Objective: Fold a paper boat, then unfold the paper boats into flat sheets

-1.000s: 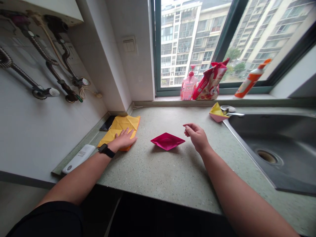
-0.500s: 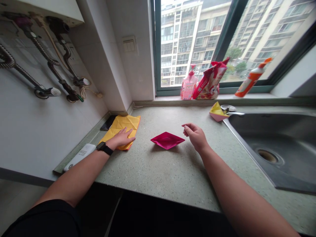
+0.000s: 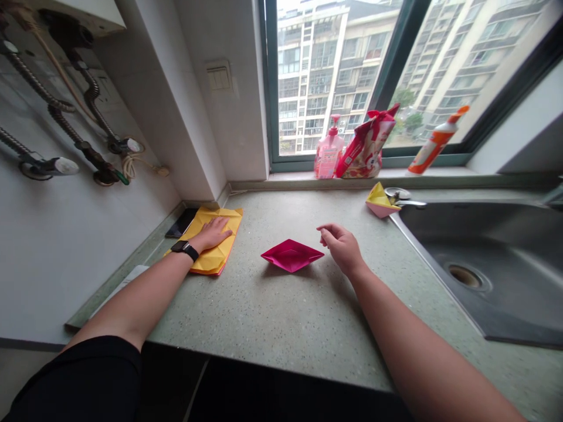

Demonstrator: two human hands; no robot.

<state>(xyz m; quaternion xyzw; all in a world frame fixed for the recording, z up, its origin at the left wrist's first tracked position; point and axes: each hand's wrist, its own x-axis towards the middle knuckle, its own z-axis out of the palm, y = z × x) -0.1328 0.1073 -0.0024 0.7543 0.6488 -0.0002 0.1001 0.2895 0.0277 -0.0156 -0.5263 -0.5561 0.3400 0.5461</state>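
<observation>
My left hand (image 3: 214,233) lies flat, fingers spread, on a creased stack of yellow paper (image 3: 214,258) at the left of the counter. A reddish edge shows under the yellow sheets. In the middle sits a magenta folded paper boat (image 3: 292,256), its hollow facing up, with no hand touching it. My right hand (image 3: 341,246) hovers just right of the boat, its fingers loosely bent and slightly apart with nothing between them. A yellow and pink paper boat (image 3: 382,202) stands by the sink's back left corner.
A steel sink (image 3: 495,264) is at the right. On the windowsill stand a pink pump bottle (image 3: 329,153), a red bag (image 3: 368,146) and an orange and white bottle (image 3: 437,143). A dark flat object (image 3: 181,223) and a white object (image 3: 118,287) lie at the left.
My left hand has slid a little up and inward over the yellow paper. The view has shifted slightly. The magenta boat stays put, and my right hand remains beside it.
</observation>
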